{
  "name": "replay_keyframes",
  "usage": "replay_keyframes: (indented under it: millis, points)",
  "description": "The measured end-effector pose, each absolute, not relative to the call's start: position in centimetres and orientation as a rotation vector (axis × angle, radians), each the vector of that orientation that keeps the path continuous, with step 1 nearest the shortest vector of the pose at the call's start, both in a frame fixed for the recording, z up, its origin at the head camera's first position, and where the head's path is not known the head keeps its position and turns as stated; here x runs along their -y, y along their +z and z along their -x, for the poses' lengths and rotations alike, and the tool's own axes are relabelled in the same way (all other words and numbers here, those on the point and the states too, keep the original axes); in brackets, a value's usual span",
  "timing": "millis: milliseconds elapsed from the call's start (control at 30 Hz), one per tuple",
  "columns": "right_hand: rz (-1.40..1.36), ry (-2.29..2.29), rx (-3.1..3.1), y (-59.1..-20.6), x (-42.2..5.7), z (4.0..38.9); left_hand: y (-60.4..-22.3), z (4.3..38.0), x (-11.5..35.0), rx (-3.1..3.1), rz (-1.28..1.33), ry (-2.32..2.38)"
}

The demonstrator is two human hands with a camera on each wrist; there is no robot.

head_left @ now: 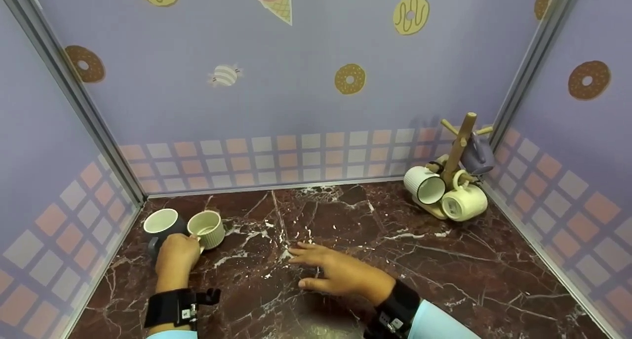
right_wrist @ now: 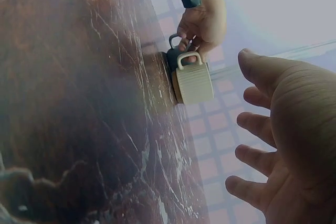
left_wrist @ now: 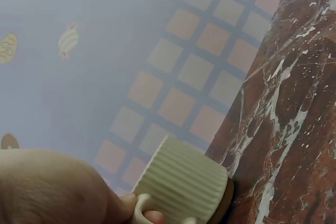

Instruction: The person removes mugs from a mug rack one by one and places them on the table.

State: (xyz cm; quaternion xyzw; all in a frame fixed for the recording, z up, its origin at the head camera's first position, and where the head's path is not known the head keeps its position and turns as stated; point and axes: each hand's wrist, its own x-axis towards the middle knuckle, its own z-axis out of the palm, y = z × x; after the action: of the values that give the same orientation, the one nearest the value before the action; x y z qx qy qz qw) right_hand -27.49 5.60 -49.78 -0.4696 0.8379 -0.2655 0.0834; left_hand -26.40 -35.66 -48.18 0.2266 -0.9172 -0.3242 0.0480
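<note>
A ribbed cream mug (head_left: pixel 212 233) stands upright at the left of the table. My left hand (head_left: pixel 177 254) pinches its handle, thumb on top and a fingertip through the loop, as the left wrist view shows the mug (left_wrist: pixel 184 179) close up. Just left of it is a dark grey mug (head_left: pixel 163 225) with a pale inside, partly hidden behind my left hand. Over the middle of the table my right hand (head_left: pixel 340 272) is spread with straight, parted fingers and holds nothing. In the right wrist view those fingers (right_wrist: pixel 254 156) show at the right side.
A wooden mug rack (head_left: pixel 464 141) stands at the back right. On it hang a white ribbed mug (head_left: pixel 424 184), a pale yellow mug (head_left: pixel 464 203) and a purple mug (head_left: pixel 478 154). Patterned walls (head_left: pixel 306 107) enclose the dark red marbled table (head_left: pixel 469 275) at the back and both sides.
</note>
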Motion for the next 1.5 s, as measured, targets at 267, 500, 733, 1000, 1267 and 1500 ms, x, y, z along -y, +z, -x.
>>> replay_keyframes:
  millis: [267, 500, 733, 1000, 1267, 1500]
  points:
    - [1.399, -0.794, -2.494, -50.0, -5.8, 27.7, -47.8, 25.9, 36.0, 2.801, -0.557, -1.214]
    - [1.407, -0.769, -2.501, -50.1, -5.8, 27.6, -47.7, 25.7, 35.7, 2.912, -0.598, -0.941]
    - [1.434, -0.702, -2.53, -49.9, -5.7, 27.4, -47.9, 26.0, 35.8, 2.874, -0.696, -0.899]
    - [1.484, -0.581, -2.546, -49.8, -5.8, 27.3, -46.7, 25.6, 35.9, 2.887, -0.71, -0.836]
    - [1.513, -0.514, -2.526, -49.7, -6.0, 27.1, -44.0, 24.8, 34.8, 2.831, -0.645, -0.803]
    - [1.527, -0.525, -2.52, -49.2, -6.2, 27.6, -42.9, 24.7, 32.3, 2.731, -0.422, -0.779]
